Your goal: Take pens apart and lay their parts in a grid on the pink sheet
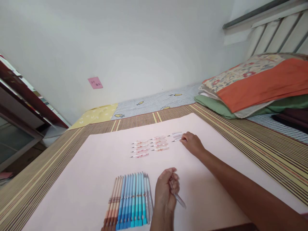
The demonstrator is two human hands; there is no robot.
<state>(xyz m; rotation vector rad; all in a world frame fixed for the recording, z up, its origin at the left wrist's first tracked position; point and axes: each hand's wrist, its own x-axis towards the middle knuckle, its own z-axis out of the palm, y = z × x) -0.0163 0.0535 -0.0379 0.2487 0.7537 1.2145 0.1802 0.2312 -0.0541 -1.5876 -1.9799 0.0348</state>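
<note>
My left hand (166, 189) is closed around a clear, greyish pen barrel (180, 201), whose end sticks out below the fingers. Further up the sheet, my right hand (192, 142) pinches the end of a slim white pen refill (176, 140) with a dark tip, low over the paper. Just beyond it lies another refill (175, 134) beside a clear piece. To the left are two columns of refills, each paired with a pink-patterned clear piece (159, 149). Nearest my left hand stands a close row of pens: brown ones (115, 200), blue ones (128, 199) and clear ones (148, 199).
A large pale pink sheet (84, 179) covers much of the striped mat (55, 150). Folded bedding with an orange cover (264, 86) is piled at the right. The white wall (144, 48) rises behind, with a pink note (95, 82) on it.
</note>
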